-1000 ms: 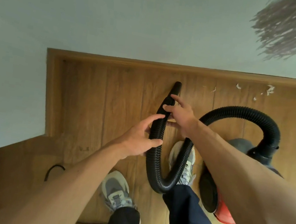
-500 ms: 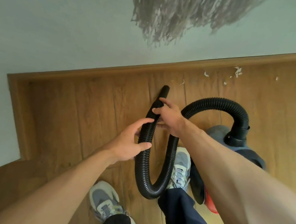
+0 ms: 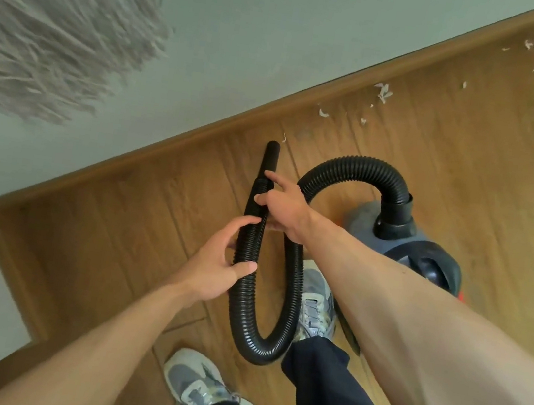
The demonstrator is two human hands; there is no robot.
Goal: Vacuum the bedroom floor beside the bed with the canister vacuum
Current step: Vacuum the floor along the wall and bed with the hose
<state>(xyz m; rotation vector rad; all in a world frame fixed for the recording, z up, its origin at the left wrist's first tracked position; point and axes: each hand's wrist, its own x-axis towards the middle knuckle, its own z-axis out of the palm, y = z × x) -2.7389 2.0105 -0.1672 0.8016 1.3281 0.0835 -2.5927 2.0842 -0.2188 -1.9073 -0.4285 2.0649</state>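
Observed left hand (image 3: 214,265) curled round ribbed hose (image 3: 243,306), thumb and fingers gripping. Found right hand (image 3: 283,210) gripping same hose just beyond left fingers, nozzle (image 3: 271,158) past its fingertips. Located canister (image 3: 423,257) right of right fingers, paper scraps (image 3: 383,92) on floor (image 3: 472,163) further beyond

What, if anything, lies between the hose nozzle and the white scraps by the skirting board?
Nothing visible does. The nozzle points toward the skirting board, and only bare wooden floor separates it from the nearest white scraps. The left hand and right hand grip the hose behind the nozzle.
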